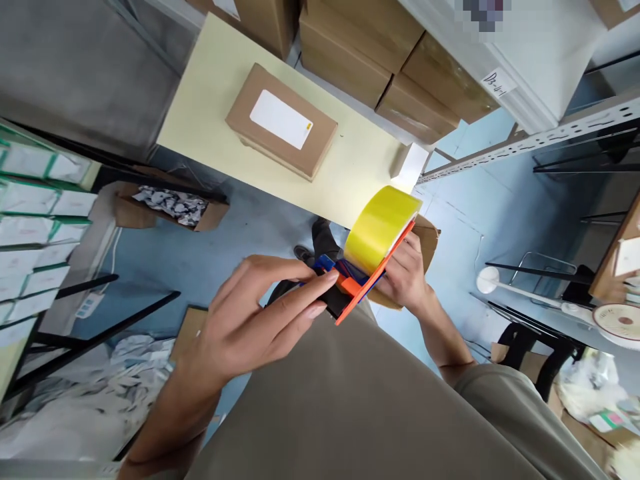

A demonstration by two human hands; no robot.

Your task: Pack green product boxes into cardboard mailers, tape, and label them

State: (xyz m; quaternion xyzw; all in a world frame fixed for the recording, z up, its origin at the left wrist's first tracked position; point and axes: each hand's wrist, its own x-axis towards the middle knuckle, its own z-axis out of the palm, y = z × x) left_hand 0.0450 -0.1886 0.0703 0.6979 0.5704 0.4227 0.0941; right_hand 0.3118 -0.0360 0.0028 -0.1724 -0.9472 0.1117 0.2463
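Observation:
In front of my body, my right hand (404, 270) grips an orange and blue tape dispenser (356, 287) from its right side, the fingers partly hidden behind it. A wide roll of yellow tape (380, 230) is mounted on the dispenser. My left hand (270, 313) pinches the dispenser's dark front end between thumb and fingers; whether it holds the tape's loose end cannot be made out. Beyond my hands, a closed brown cardboard box (283, 123) with a white label on top lies on the pale yellow table (200, 113).
Large cartons (345, 50) are stacked behind the table, beside a white metal shelf (530, 73). A small white box (410, 165) stands at the table's right end. On the floor at left is an open box (173, 203) of crumpled paper. A white-headed fan-like stand (487, 280) is at right.

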